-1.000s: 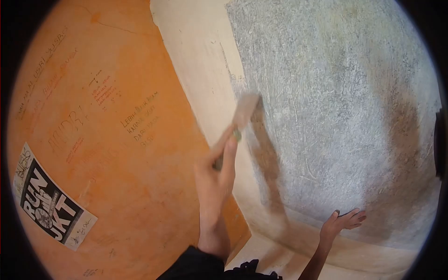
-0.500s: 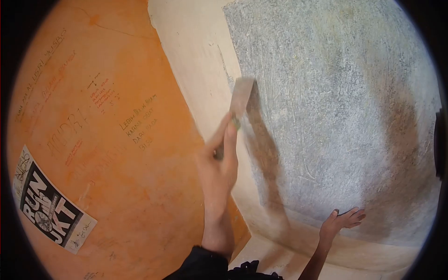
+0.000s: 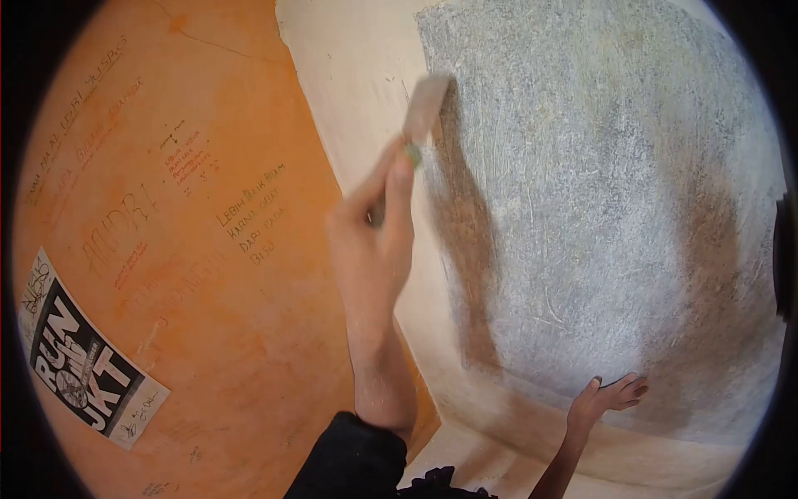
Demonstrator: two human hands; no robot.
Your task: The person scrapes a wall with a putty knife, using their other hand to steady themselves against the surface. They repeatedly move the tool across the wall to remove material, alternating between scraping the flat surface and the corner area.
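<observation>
At 12 o'clock, on edge of rough grey plastered wall patch [image 3: 598,208]: pale flat-bladed scraper [image 3: 426,106]. Likely light, stiff, blade thin; best held by handle. There left hand [image 3: 370,241] clamped, forefinger extended. At 5 o'clock right hand [image 3: 611,395] spread flat on wall.

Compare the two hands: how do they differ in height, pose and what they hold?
The left hand is raised high; the right hand sits low. The left hand is closed around a flat pale scraper; the right hand holds nothing. The right hand's fingers lie spread on the rough grey wall patch; the left hand's are curled. Both are bare.
</observation>
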